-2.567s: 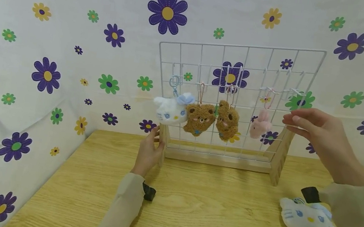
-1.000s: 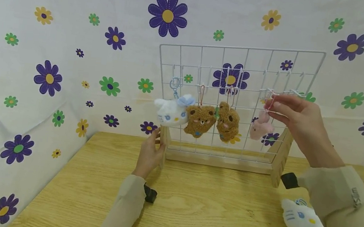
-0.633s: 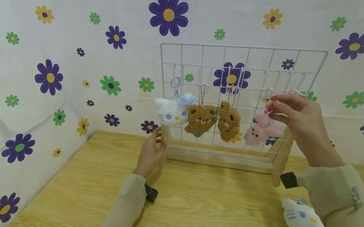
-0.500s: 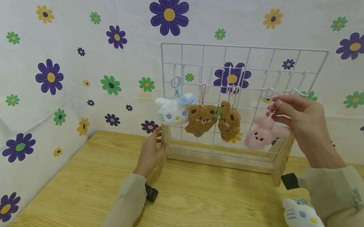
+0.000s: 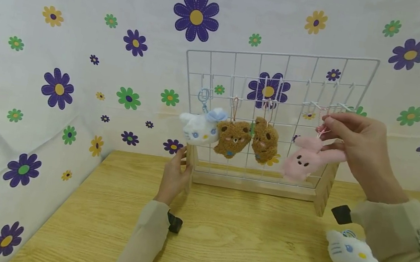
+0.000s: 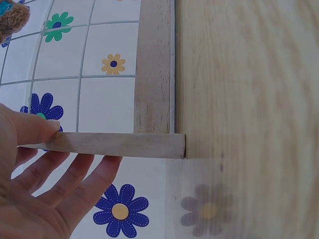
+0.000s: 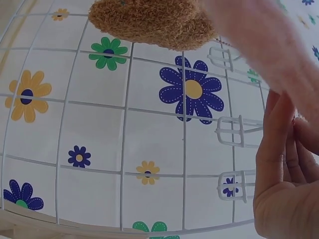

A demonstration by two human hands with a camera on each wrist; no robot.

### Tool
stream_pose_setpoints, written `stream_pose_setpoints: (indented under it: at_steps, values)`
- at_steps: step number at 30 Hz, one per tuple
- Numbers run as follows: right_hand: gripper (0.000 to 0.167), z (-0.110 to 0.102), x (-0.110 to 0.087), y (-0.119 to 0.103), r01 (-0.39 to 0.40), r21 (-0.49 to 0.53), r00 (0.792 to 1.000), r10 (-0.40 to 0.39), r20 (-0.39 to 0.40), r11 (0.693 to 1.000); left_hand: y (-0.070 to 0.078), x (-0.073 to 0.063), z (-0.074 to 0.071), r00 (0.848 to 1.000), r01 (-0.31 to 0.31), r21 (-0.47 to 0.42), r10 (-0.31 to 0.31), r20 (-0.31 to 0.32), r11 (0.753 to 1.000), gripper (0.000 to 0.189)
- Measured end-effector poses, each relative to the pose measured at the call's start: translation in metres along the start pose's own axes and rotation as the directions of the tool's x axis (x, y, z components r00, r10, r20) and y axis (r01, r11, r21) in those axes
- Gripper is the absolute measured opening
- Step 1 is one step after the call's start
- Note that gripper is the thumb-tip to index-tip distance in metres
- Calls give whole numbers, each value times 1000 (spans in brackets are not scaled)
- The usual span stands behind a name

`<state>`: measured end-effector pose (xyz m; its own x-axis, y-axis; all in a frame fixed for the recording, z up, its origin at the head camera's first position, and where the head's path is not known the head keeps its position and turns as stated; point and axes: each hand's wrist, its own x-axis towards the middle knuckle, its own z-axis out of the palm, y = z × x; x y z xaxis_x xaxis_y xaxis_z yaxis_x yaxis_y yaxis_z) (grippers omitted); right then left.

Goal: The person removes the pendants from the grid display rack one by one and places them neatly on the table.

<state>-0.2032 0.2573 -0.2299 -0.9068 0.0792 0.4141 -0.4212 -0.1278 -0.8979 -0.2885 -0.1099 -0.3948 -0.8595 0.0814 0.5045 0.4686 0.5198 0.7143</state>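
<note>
My right hand pinches the pink bead chain of a pink plush rabbit keychain, which dangles tilted in front of the right side of a white wire grid rack. In the right wrist view the rabbit's pink plush blurs close to the lens beside that hand. My left hand grips the rack's left wooden upright, thumb on one side and fingers on the other. Hanging from the grid are a white cat plush with a blue bow and two brown bear plushes.
A second white cat plush lies on the wooden table at the right, partly behind my right sleeve. Several white hooks stick out from the grid. A flower-patterned sheet stands behind and to the left.
My right hand came in to the pink chain and pinched it. The rabbit has since come forward and right, away from the hook, turning its face to view. My left hand stays put.
</note>
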Motion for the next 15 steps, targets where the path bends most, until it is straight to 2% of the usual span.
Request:
stream_pose_setpoints:
  at_steps: [3, 10, 15]
  values:
    - [13, -1, -1, 0, 18, 31, 999, -19, 26, 999, 0, 0, 0, 1000, 4, 4, -4, 4, 1000, 48]
    - [13, 3, -4, -1, 43, -102, 999, -43, -2, 994, 0, -1, -1, 1000, 4, -5, -4, 2, 1000, 48]
    - [12, 1, -8, 1, 37, -154, 999, -38, -1, 987, 0, 0, 0, 1000, 6, -7, -6, 0, 1000, 48]
